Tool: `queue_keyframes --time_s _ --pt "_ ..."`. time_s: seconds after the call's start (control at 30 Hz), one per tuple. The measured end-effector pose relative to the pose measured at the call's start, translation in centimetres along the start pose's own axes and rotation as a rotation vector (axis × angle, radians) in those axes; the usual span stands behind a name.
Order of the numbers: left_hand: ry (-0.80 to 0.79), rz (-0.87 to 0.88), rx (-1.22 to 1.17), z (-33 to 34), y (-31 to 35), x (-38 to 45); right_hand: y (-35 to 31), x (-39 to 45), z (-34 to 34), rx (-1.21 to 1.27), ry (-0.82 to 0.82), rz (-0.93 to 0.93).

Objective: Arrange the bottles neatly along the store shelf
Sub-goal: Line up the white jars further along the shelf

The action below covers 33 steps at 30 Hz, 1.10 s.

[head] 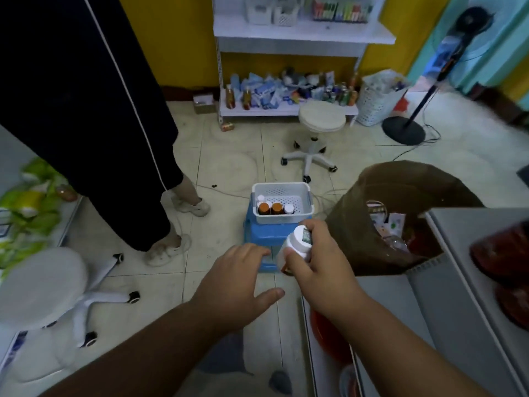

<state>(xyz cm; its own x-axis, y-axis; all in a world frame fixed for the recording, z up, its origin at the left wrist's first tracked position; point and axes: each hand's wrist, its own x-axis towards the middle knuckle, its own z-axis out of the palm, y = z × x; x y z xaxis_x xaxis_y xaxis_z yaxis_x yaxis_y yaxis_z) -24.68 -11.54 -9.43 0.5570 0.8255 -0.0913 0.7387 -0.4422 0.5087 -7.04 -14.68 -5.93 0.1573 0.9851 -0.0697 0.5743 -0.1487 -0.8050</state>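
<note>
Spanning pale tiled floor (pixel 229 156), yellow wall (pixel 177 38)

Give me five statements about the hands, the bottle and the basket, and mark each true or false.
1. The right hand holds a white bottle. True.
2. The left hand also has a grip on that bottle. False: it is open, fingers spread, holding nothing.
3. The white basket sits on a blue stool. True.
4. The basket is empty. False: several bottles stand in it, two of them amber.
5. The basket stands on the swivel stool. False: that seat is bare.
</note>
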Motion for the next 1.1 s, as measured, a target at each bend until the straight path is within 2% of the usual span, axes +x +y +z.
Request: queue_keyframes --time_s 0.13,0.33,0.43,0.57,0.83,1.1 --pt "-0.058 0.016 -0.015 0.0 -4.3 8.7 2.0 8.6 1.6 0.028 -0.033 0.079" --pt "-0.192 0.127 0.076 0.8 -9.4 21.9 5.9 19.5 2.1 -0.023 0.086 0.176" --pt "-0.276 0.193 0.148 2.8 -10.9 26.9 9.7 23.7 2.6 -0.126 0.168 0.225" --pt "-0.365 0.177 0.168 7.7 -12.5 31.8 16.3 28.6 3.7 -0.227 0.194 0.319" --pt "-0.451 0.151 0.202 17.2 -15.0 38.0 28.5 35.2 7.2 -0.399 -0.001 0.360" --pt "-0.476 0.159 0.287 21.6 -15.2 40.9 33.3 37.6 9.5 -0.640 -0.225 0.248"
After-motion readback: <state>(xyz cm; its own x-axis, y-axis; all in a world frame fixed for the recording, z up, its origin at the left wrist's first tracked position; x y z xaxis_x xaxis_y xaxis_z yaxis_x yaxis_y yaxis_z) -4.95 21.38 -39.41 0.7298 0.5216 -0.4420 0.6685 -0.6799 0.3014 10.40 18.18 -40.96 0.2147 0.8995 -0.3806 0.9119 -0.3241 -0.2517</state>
